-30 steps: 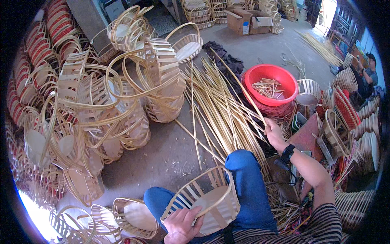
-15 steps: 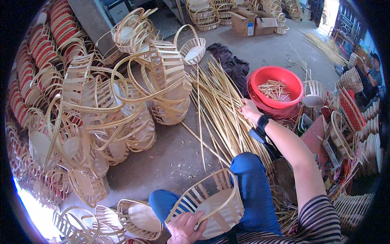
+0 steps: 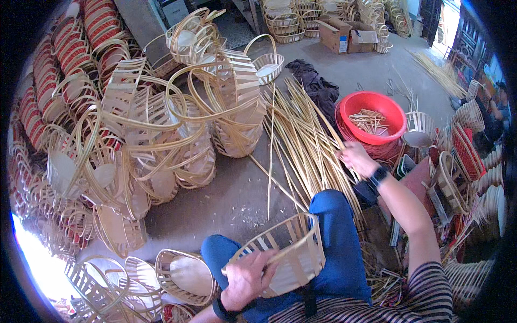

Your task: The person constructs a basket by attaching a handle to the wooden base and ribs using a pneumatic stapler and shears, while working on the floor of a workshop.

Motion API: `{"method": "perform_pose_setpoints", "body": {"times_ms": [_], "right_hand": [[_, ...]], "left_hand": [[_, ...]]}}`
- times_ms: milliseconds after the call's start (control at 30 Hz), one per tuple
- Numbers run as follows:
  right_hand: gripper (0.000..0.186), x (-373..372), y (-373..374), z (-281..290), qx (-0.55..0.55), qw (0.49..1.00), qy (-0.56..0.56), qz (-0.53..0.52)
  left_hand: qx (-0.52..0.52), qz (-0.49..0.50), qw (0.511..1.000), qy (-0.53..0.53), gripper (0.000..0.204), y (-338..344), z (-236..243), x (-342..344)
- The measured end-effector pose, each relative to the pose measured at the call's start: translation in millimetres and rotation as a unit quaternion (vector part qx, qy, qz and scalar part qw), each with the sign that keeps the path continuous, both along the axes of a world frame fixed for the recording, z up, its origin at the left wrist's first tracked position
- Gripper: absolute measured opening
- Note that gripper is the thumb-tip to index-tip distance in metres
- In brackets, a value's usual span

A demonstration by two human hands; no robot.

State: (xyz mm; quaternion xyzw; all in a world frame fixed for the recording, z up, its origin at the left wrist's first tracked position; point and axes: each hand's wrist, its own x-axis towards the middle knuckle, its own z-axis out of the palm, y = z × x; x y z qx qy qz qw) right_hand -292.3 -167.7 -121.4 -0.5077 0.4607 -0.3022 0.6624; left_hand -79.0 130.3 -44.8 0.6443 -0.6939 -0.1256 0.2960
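Note:
My left hand (image 3: 250, 274) grips the near rim of an oval split-wood basket (image 3: 293, 253) resting on my lap, between my jeans-clad legs. My right hand (image 3: 353, 156) is closed round a long bamboo strip (image 3: 340, 141) above a loose bundle of strips (image 3: 293, 145) on the floor. Just beyond that hand, a red plastic basin (image 3: 389, 130) holds short sticks (image 3: 366, 119). A dark crumpled cloth (image 3: 315, 81) lies behind the bundle. A black object (image 3: 366, 191) sits below my right wrist, too obscured to identify.
Piles of handled baskets (image 3: 151, 145) stand at left, more baskets (image 3: 183, 274) by my left leg. Cardboard boxes (image 3: 333, 36) are at the back. A co-worker (image 3: 495, 107) sits at far right among baskets and a pink board (image 3: 417, 175). Loose strips (image 3: 436, 70) lie near the doorway.
My right hand reached forward along the strips half a second ago and has since drawn slightly back. The view has shifted a little. My left hand still holds the basket.

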Motion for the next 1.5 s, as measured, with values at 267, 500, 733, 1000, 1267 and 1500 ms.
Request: {"method": "perform_pose_setpoints", "body": {"times_ms": [267, 500, 733, 1000, 1267, 1500], "right_hand": [[0.032, -61.6, 185.2, 70.6, 0.002, 0.998, -0.051, -0.042], [0.025, -26.9, 270.3, 67.3, 0.028, 0.993, -0.106, 0.050], [0.016, 33.2, 271.3, 42.5, 0.013, 0.983, -0.163, 0.084], [0.016, 15.6, 281.3, 9.9, 0.162, 0.959, -0.125, 0.194], [0.019, 62.0, 267.7, 18.7, 0.156, 0.963, -0.205, 0.081], [0.017, -59.8, 251.9, -5.6, -0.121, 0.986, -0.007, 0.115]], "left_hand": [[0.037, -0.035, 0.998, 0.041, 0.016, -31.1, 3.3, -1.9], [0.086, -0.038, 0.994, 0.064, 0.028, -66.5, 5.6, 0.5], [0.117, -0.009, 0.984, 0.133, 0.033, -79.3, 7.8, -7.3], [0.060, 0.059, 0.979, 0.184, 0.042, -79.5, -1.1, 8.0], [-0.018, -0.030, 0.980, -0.198, 0.096, -39.8, 11.9, -15.2], [-0.023, 0.005, 0.992, -0.122, 0.091, -25.1, 21.0, -26.3]]}}
